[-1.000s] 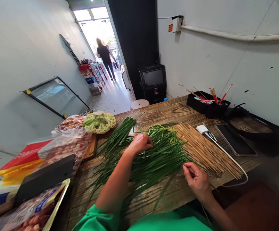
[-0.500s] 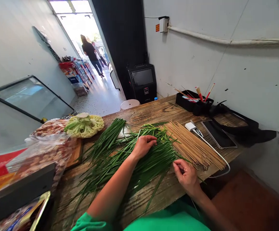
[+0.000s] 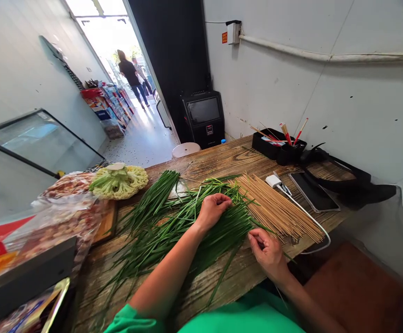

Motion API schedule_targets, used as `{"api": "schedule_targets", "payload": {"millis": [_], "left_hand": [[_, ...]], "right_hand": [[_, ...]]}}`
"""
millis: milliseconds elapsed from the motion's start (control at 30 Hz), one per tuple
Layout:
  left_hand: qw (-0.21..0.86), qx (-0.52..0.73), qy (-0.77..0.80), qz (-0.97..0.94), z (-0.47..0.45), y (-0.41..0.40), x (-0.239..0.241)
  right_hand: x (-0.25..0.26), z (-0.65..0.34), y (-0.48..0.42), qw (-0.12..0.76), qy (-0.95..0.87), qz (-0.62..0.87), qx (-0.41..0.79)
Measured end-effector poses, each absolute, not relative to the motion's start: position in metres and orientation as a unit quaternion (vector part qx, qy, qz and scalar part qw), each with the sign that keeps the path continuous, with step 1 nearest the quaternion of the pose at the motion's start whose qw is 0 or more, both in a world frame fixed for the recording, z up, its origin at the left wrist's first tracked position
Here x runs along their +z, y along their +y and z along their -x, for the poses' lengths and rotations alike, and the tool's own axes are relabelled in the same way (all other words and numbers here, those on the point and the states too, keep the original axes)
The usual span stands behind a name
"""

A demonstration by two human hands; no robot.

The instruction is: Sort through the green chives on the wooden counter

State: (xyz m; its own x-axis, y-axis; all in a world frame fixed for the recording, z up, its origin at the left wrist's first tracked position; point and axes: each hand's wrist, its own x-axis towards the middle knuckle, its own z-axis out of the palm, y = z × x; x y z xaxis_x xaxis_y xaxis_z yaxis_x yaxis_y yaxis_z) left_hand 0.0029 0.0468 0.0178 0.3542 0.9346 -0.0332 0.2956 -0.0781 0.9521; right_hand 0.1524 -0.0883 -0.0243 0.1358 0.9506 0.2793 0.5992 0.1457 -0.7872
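A wide heap of green chives (image 3: 173,226) lies across the wooden table (image 3: 222,162). My left hand (image 3: 213,209) rests on top of the heap with its fingers curled into the leaves. My right hand (image 3: 268,249) sits at the heap's right end near the table's front edge, fingers pinched together on a thin stalk or stick that I cannot make out. Just right of the chives lies a fan of bamboo skewers (image 3: 277,208).
A cauliflower (image 3: 118,181) and bagged food (image 3: 65,217) sit at the left. A white charger with cable (image 3: 274,181), a phone (image 3: 313,192), a black holder with chopsticks (image 3: 279,144) and a black strap stand at the back right. A person walks away down the corridor (image 3: 130,76).
The view swung to the right. My left hand shifted slightly rightward on the chives and curled its fingers tighter. My right hand stayed pinched at the heap's right end.
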Motion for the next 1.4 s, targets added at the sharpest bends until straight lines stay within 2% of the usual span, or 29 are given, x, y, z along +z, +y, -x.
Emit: {"api": "schedule_targets", "payload": {"millis": [467,800,1400], "left_hand": [[0.483,0.294,0.448,-0.693,0.0051,0.0472,0.0173],[0.558,0.336,0.467,-0.598,0.0019,0.0476,0.0165],[0.486,0.306,0.484,-0.660,0.0020,0.0479,0.0118]], "right_hand": [[-0.0257,-0.1528,-0.0891,0.429,-0.616,0.624,0.217],[-0.0259,-0.1538,-0.0894,0.429,-0.625,0.618,0.210],[-0.0269,-0.1538,-0.0879,0.432,-0.626,0.615,0.207]]}}
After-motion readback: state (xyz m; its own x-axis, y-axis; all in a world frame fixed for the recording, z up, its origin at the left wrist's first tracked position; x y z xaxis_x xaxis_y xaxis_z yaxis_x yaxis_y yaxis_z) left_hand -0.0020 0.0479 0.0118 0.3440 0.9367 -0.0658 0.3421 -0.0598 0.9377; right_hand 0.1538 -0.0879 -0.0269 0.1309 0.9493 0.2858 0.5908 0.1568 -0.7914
